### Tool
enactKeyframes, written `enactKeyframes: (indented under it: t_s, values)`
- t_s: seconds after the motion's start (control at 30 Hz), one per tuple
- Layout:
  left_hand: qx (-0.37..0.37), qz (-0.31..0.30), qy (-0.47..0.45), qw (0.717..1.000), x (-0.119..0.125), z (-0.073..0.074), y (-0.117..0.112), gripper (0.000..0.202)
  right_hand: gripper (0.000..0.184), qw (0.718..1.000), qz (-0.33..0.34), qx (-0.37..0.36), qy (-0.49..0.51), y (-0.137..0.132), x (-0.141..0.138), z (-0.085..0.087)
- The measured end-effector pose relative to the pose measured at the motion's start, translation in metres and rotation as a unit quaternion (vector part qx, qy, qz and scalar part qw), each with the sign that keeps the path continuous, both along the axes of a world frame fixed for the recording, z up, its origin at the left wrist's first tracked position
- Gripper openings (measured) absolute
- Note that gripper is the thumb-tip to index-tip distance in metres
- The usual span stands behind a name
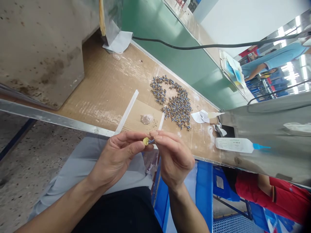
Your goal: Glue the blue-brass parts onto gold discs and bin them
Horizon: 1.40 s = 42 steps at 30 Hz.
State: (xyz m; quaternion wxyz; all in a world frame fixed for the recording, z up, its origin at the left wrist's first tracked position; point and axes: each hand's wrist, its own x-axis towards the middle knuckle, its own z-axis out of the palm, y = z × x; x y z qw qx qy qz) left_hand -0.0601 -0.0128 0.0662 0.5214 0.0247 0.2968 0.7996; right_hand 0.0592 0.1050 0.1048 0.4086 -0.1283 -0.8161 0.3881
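My left hand (119, 155) is closed in a pinch on a small yellowish round piece (145, 141) just in front of the bench edge. My right hand (173, 155) meets it fingertip to fingertip, pinching a tiny blue and metal part (151, 141) against that piece. Beyond my hands, a heap of several similar small blue and brass parts (173, 102) is spread on the brown bench top (104, 84). A small clear round dish (147, 119) lies on the bench just past my fingers.
A white squeeze bottle with a blue nozzle (239, 145) lies at the right by a shiny metal housing (269, 129). A grey machine body (41, 48) stands at the left. A green conveyor belt (179, 51) runs behind the bench. A person in red (269, 191) sits nearby.
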Motion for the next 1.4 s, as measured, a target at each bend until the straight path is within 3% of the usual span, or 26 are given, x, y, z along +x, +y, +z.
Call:
enactKeyframes:
  t_s: [0.73, 1.4]
  values:
    - [-0.013, 0.006, 0.037, 0.999, 0.0012, 0.0077, -0.0033, 0.019, 0.040, 1.000, 0.000, 0.022, -0.006, 0.0004, 0.0019, 0.0060]
    - [-0.048, 0.016, 0.060, 0.997, 0.0024, 0.0093, -0.0032, 0.021, 0.044, 0.995, 0.004, 0.100, -0.010, 0.0029, 0.0050, 0.0086]
